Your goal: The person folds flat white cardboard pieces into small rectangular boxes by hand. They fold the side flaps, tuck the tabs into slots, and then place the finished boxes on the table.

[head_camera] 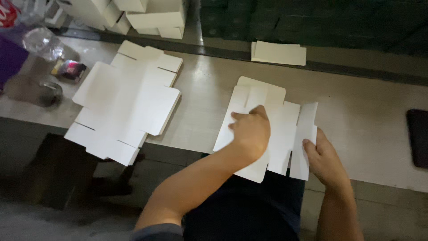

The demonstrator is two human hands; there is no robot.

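A flat white die-cut cardboard box blank (pixel 281 129) lies on the pale table (pixel 365 116) in front of me, its near edge hanging over the table's edge. My left hand (pixel 249 131) rests fingers-down on the blank's left half and presses it flat. My right hand (pixel 323 160) pinches the blank's right side flap, which is lifted and partly folded up.
A stack of flat white blanks (pixel 127 100) lies to the left, overhanging the edge. A smaller folded white piece (pixel 278 52) sits at the back. Assembled white boxes (pixel 151 18) stand at the far left. A clear plastic bottle (pixel 40 42), a small metal cup (pixel 49 91) and a dark flat object (pixel 419 136) are also there.
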